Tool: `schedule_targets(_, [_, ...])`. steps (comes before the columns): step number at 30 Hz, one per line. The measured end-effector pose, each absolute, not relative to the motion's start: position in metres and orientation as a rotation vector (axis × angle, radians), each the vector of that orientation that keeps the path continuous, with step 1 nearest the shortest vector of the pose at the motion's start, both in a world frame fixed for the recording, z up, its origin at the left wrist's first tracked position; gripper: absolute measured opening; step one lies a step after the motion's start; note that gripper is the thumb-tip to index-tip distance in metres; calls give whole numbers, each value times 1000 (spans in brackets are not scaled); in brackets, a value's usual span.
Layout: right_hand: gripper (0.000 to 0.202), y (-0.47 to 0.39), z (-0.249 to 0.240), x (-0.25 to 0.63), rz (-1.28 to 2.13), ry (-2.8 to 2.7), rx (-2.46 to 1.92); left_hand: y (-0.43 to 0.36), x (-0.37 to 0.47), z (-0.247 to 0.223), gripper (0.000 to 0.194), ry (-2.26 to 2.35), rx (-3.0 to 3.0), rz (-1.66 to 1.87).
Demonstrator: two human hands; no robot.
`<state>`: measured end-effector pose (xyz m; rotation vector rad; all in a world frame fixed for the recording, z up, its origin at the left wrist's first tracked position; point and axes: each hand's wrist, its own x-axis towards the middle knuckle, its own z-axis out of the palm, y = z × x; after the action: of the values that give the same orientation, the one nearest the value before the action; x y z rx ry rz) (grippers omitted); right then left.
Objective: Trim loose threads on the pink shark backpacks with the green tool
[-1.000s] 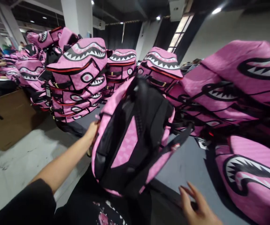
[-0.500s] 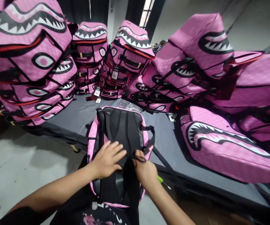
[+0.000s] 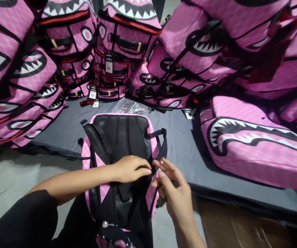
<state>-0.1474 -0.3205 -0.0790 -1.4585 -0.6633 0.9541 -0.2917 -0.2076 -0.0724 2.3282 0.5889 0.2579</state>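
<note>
A pink backpack (image 3: 124, 137) lies with its black padded back up, its lower end at my lap and its top on the table. My left hand (image 3: 133, 168) reaches across the back panel, its bent fingers pinching the dark strap by the right edge. Beside that edge is my right hand (image 3: 175, 187), fingers curled and thumb close to the fingertips. A small green-handled tool (image 3: 161, 200), partly hidden and blurred, sits in the right palm. A black webbing strap (image 3: 162, 146) loops out above the right hand.
Stacks of pink shark-mouth backpacks (image 3: 71, 38) line the back and left of the grey-covered table (image 3: 181, 151). Another pink backpack (image 3: 254, 151) lies on its side at the right. Clear plastic wrap (image 3: 133, 106) lies beyond the backpack's top. Tags (image 3: 109, 63) hang from the stacks.
My left hand has moved right, from lying spread on the back panel to the right edge. My right hand has left the webbing and shifted outward, turning over. The view has tipped downward.
</note>
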Motion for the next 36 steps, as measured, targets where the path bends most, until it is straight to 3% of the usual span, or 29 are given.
schedule_targets(5, [41, -293, -73, -168, 910, -460, -1119, -233, -292, -86, 13, 537, 1798, 182])
schedule_targets(8, [35, -274, -94, -175, 1115, -561, -1018, -233, -312, -90, 14, 741, 1958, 204])
schedule_targets(10, [43, -267, -112, -173, 1162, -705, -1068, -217, -323, -84, 18, 785, 2205, 192])
schedule_targets(13, [61, -274, -134, -163, 956, -892, -1291, -173, -319, -74, 27, 829, 2626, 397])
schedule_targets(15, [61, -286, -145, -156, 740, -952, -1371, -141, -300, -75, 29, 767, 2877, 505])
schedule_targets(18, [52, -301, -158, -151, 440, -961, -1370, -105, -257, -85, 32, 465, 3161, 281])
schedule_targets(22, [50, -294, -178, -151, 217, -858, -1508, -98, -214, -97, 50, 370, 3233, 74])
schedule_targets(27, [35, -276, -203, -156, 0, -871, -1531, -110, -212, -96, 33, 182, 3217, 41])
schedule_targets(32, [35, -285, -203, -154, 127, -851, -1374, -83, -219, -83, 57, 362, 3279, 26])
schedule_targets(36, [38, -285, -190, -145, 311, -742, -1316, -75, -226, -75, 49, 401, 3311, 79])
